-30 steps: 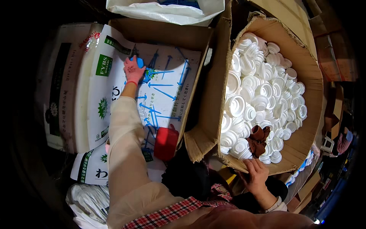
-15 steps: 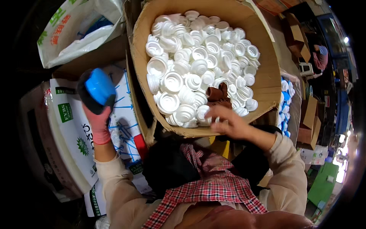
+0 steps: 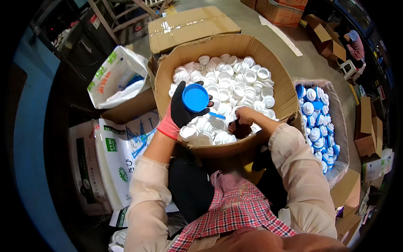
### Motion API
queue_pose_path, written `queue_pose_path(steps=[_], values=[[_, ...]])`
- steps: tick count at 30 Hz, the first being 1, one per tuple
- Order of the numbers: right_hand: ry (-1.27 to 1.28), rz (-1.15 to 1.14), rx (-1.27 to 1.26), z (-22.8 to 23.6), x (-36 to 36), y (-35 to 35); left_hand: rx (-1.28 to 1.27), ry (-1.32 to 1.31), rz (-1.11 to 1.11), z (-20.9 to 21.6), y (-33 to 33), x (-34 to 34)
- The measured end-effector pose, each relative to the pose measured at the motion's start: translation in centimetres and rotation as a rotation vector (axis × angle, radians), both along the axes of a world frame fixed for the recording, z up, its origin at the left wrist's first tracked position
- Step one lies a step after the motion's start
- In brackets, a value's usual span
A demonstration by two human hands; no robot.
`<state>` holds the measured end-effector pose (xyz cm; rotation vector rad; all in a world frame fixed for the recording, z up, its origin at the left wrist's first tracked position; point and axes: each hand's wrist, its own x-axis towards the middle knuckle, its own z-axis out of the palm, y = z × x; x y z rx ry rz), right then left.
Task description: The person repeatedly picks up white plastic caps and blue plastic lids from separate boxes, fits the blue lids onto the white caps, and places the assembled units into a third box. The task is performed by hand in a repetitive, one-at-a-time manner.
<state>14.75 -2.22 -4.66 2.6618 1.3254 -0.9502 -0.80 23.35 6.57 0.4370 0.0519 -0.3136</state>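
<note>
My left hand (image 3: pixel 183 110), in a black and pink glove, holds a round blue plastic lid (image 3: pixel 195 97) with its hollow side showing. It is over the left part of a large cardboard box (image 3: pixel 279 80) heaped with white stepped plastic caps (image 3: pixel 224 93). My bare right hand (image 3: pixel 251 116) reaches over the box's near edge, its fingers curled round a dark brown, cloth-like thing (image 3: pixel 240 129) on the caps. A thin blue strip (image 3: pixel 216 116) shows between my hands; what it belongs to I cannot make out.
At the right stands a plastic-lined box of blue-and-white caps (image 3: pixel 321 126). To the left are a white plastic bag (image 3: pixel 113 94) and white printed sacking with blue sticks (image 3: pixel 145 132). A closed carton (image 3: pixel 193 27) stands behind. Another person (image 3: pixel 356 45) sits far right.
My left hand has brought the blue lid from the left side to over the box, turning its hollow side up. My right hand has closed round the brown thing. The view has shifted.
</note>
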Motion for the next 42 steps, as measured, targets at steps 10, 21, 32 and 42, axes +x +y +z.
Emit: queue_pose_path(steps=[10,21,32,42], values=[[0.122,-0.31,1.268,13.7,-6.3,-5.5,2.262,-0.874,0.789,0.3,-14.8,4.0],[-0.413,-0.02,1.196,13.9,-6.7,-9.0,1.488,-0.764,0.263,-1.0,-15.2,5.4],[-0.172,-0.269,0.844,9.6,-3.2,-8.9,1.491,-0.285,0.694,1.2,-13.3,3.8],[0.402,-0.271,0.136,3.6,-0.3,-1.5,2.51,0.165,-0.191,-1.6,-7.3,1.3]])
